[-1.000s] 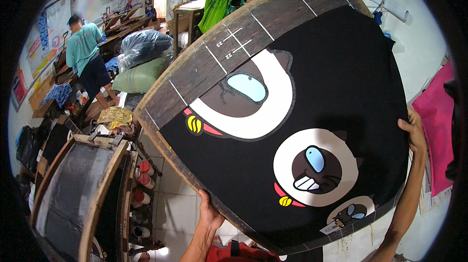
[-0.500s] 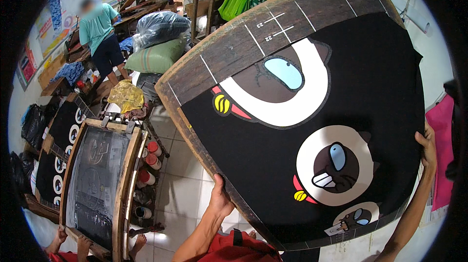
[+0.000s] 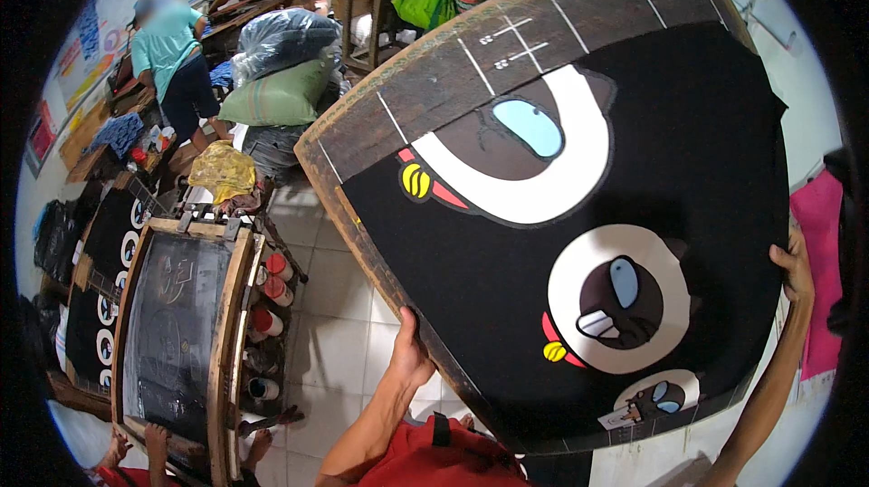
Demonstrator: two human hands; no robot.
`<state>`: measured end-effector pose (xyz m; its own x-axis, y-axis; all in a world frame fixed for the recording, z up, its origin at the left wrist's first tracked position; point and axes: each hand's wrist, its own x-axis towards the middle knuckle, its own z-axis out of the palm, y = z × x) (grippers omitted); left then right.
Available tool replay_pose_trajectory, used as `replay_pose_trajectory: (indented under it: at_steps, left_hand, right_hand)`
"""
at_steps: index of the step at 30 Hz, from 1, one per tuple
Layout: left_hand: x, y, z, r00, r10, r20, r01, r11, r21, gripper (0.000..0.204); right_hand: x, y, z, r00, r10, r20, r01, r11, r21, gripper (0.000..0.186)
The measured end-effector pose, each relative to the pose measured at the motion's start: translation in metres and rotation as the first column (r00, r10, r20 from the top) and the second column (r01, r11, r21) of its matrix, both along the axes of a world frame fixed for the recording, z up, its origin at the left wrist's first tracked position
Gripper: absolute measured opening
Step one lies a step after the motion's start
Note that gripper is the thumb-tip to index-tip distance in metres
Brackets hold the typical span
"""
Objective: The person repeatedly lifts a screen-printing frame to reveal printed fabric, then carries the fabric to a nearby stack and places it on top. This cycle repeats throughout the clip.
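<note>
Both my hands carry a large wooden board point(image 3: 425, 98) with black fabric point(image 3: 489, 306) laid over most of it. Cartoon faces with white rings and pale blue eyes are printed on the fabric. Ruled white marks run along the bare wood at the far end. My left hand point(image 3: 412, 356) grips the board's left edge, thumb on top. On the right edge, my right hand point(image 3: 797, 270) has its thumb over the fabric side. The fingers of both hands are hidden beneath the board, which is tilted and held off the floor.
At left, another person's hands point(image 3: 136, 444) hold a wooden screen-printing frame point(image 3: 231, 306). Red-lidded jars point(image 3: 276, 291) stand beside it. Behind are stuffed sacks point(image 3: 281, 93), a person in a teal shirt point(image 3: 167, 48) and a wooden stand point(image 3: 362, 21). Pink cloth point(image 3: 819, 279) hangs at right.
The board in my hands has shifted very slightly, its near end rising a little. The person in the teal shirt has bent lower and moved left in view.
</note>
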<state>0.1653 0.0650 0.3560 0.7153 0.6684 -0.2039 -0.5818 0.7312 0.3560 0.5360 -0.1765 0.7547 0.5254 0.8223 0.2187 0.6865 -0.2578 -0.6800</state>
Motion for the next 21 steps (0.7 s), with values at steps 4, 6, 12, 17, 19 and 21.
replay_pose_trajectory:
  at_steps: [4,6,12,17,19,21]
  left_hand:
    - [0.039,0.019,-0.043,0.99,0.012,-0.138,-0.007,0.999,0.039,0.081]
    - [0.063,0.029,-0.088,0.943,-0.016,-0.334,0.057,0.992,0.113,0.084]
    - [-0.016,0.018,-0.292,0.344,-0.254,-0.904,0.367,0.922,-0.119,0.087]
    - [-0.161,-0.052,-0.36,0.124,-0.438,-0.89,0.424,0.834,-0.352,0.063]
    - [-0.205,-0.09,-0.354,0.089,-0.443,-0.892,0.387,0.841,-0.379,0.056]
    - [-0.24,-0.119,-0.338,0.015,-0.47,-0.882,0.34,0.833,-0.438,0.052]
  right_hand:
    - [0.002,-0.002,0.0,1.0,0.002,0.023,-0.001,0.999,-0.043,0.073]
    - [0.001,0.003,-0.024,0.966,-0.045,0.253,0.089,0.982,-0.166,0.069]
    - [-0.038,0.021,-0.217,0.98,0.18,0.085,-0.138,0.92,-0.367,0.036]
    - [-0.081,0.003,-0.405,0.986,0.06,0.158,0.028,0.863,-0.504,0.02]
    - [-0.092,-0.022,-0.464,0.995,-0.005,0.097,0.06,0.822,-0.567,0.019]
    - [-0.099,-0.054,-0.514,0.993,-0.048,0.108,0.1,0.83,-0.549,0.02]
